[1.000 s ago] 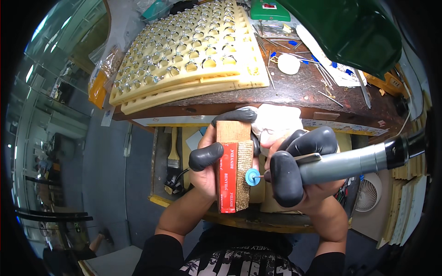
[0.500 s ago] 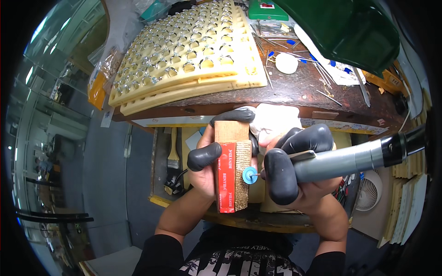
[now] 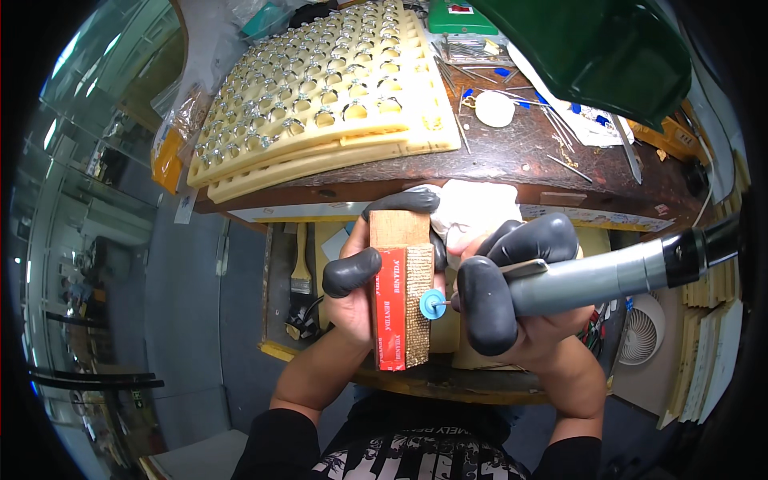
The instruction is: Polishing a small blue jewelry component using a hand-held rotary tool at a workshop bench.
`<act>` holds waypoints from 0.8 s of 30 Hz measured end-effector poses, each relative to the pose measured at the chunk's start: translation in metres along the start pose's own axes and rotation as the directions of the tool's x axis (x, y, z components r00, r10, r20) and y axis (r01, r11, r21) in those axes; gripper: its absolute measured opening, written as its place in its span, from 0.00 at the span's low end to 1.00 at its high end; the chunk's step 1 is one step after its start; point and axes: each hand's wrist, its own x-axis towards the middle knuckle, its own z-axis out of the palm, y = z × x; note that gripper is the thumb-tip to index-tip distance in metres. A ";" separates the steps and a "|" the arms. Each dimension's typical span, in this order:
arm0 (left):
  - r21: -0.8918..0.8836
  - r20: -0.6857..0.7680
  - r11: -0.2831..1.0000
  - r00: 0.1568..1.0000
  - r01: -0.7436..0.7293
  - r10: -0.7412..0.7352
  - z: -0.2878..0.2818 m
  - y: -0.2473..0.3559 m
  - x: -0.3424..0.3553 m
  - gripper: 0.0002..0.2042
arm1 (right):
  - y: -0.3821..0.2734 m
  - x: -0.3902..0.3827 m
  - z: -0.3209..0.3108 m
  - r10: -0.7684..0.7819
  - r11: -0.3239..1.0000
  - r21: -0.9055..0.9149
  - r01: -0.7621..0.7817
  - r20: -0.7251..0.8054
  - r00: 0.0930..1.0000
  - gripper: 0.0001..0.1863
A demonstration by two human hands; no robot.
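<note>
Black finger cots cover several of my fingertips. My left hand (image 3: 348,296) is closed around a wooden block (image 3: 400,230), held upright in front of the bench. Red printed tape (image 3: 391,312) covers one face, and a rough, gold-coloured strip (image 3: 418,308) runs down the side toward my right hand. My right hand (image 3: 512,288) grips a grey rotary handpiece (image 3: 596,282) lying nearly level. On its thin shank sits a small blue disc (image 3: 433,304), right at the gold strip; whether they touch I cannot tell. Behind my hands a white cloth (image 3: 478,210) hangs at the bench edge.
Cream trays (image 3: 328,104) full of rings stand on the wooden bench (image 3: 528,164). Thin metal tools (image 3: 560,132) and a white round object (image 3: 494,110) lie to the right. A dark green lamp shade (image 3: 592,56) overhangs them. Below, an open drawer holds a brush (image 3: 301,268).
</note>
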 end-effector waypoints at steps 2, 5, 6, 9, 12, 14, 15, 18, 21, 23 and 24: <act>-0.165 0.087 0.986 0.996 0.001 0.014 -0.011 -0.001 -0.001 0.29 | -0.003 0.006 0.002 -0.045 0.998 -0.039 0.043 -0.037 0.998 0.16; -0.149 0.130 0.989 0.992 0.023 -0.003 -0.013 0.001 -0.002 0.29 | 0.002 0.003 0.003 -0.049 0.998 0.036 0.051 -0.038 0.998 0.16; -0.148 0.130 0.989 0.992 0.023 -0.003 -0.010 0.002 -0.002 0.29 | 0.001 0.004 0.003 -0.050 0.998 0.036 0.051 -0.039 0.998 0.16; 0.004 -0.025 1.000 0.999 0.031 -0.031 0.006 0.002 0.000 0.33 | 0.001 0.006 0.002 -0.063 0.998 0.004 0.064 -0.077 0.995 0.17; 0.086 -0.119 0.996 0.993 0.009 0.001 0.011 0.002 0.001 0.34 | 0.002 0.003 0.000 -0.074 0.996 -0.047 0.074 -0.004 0.997 0.19; 0.027 -0.122 0.999 0.992 0.024 -0.021 0.008 0.002 0.000 0.34 | 0.003 0.002 0.001 -0.061 0.998 -0.022 0.060 -0.042 0.997 0.21; 0.027 -0.122 0.999 0.992 0.025 -0.021 0.007 0.002 -0.001 0.34 | 0.002 0.003 0.000 -0.061 0.998 -0.022 0.060 -0.042 0.997 0.21; -0.010 -0.054 1.000 0.998 0.018 -0.019 0.003 0.003 -0.001 0.34 | 0.001 0.006 0.000 -0.082 0.995 -0.054 0.081 -0.020 0.996 0.20; 0.018 -0.008 1.000 1.000 0.023 -0.023 0.003 0.003 -0.001 0.34 | 0.002 0.005 0.001 -0.088 0.996 -0.025 0.087 -0.040 0.995 0.19; 0.107 -0.104 0.994 0.995 0.012 -0.001 0.009 0.001 -0.001 0.34 | 0.002 0.008 -0.001 -0.104 0.990 -0.098 0.100 -0.039 0.994 0.17; 0.106 -0.103 0.994 0.995 0.013 -0.002 0.005 0.001 0.000 0.34 | 0.002 0.006 -0.001 -0.103 0.990 -0.099 0.099 -0.039 0.994 0.17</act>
